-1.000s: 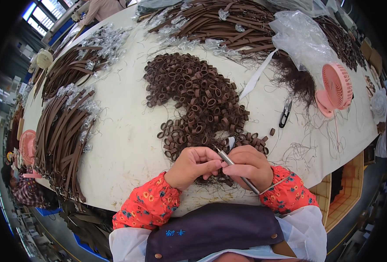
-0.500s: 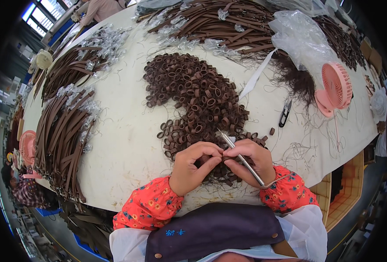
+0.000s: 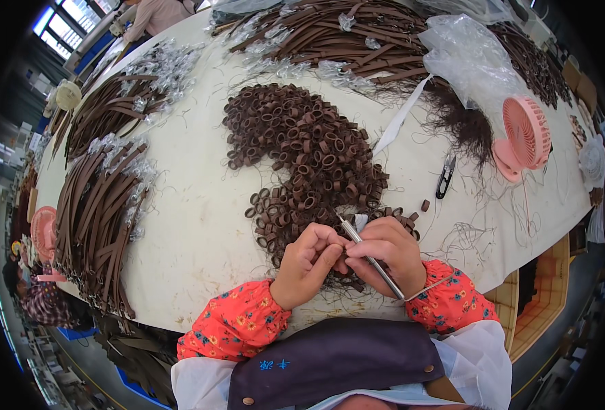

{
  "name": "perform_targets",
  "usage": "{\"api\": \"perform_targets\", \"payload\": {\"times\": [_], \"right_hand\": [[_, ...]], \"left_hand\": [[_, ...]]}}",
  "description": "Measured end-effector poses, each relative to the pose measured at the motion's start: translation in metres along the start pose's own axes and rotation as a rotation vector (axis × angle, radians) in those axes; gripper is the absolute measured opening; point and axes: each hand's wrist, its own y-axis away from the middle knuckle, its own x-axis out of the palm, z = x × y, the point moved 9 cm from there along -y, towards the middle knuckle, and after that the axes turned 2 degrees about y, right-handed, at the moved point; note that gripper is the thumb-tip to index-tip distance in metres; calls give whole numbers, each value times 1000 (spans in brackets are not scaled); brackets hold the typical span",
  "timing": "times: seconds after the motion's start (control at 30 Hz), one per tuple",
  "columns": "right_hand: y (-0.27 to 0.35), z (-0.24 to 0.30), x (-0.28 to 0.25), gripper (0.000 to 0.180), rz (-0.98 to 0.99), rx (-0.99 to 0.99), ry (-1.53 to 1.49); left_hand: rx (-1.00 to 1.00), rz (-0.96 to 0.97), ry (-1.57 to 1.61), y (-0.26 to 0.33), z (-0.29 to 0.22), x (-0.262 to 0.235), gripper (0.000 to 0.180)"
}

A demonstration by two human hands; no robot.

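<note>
A big heap of small brown leather loops (image 3: pixel 302 147) lies on the white table (image 3: pixel 193 225) in front of me. My left hand (image 3: pixel 309 263) pinches one small brown loop at its fingertips, close to the near edge of the heap. My right hand (image 3: pixel 388 253) holds a thin metal tool (image 3: pixel 367 253) like a pen, its tip pointing up and left over the loops, and its fingers meet the left hand's fingertips. Both hands rest together just above the table's near edge.
Bundles of brown leather straps (image 3: pixel 104 205) lie at the left and along the far side. A pink handheld fan (image 3: pixel 524 133), black snips (image 3: pixel 446 178), a white strip (image 3: pixel 398 123) and a clear plastic bag (image 3: pixel 466 58) sit to the right. Loose threads litter the table.
My hands have shifted slightly, the right hand tilting the metal tool and drawing closer to the left fingertips. The heap has not moved.
</note>
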Motion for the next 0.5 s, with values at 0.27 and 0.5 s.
{"api": "perform_targets", "payload": {"times": [0.27, 0.5], "right_hand": [[-1, -5, 2, 32, 28, 88, -51], [0, 0, 1, 32, 28, 11, 59]], "left_hand": [[110, -55, -199, 1, -7, -6, 8], [57, -48, -37, -1, -3, -2, 8]]}}
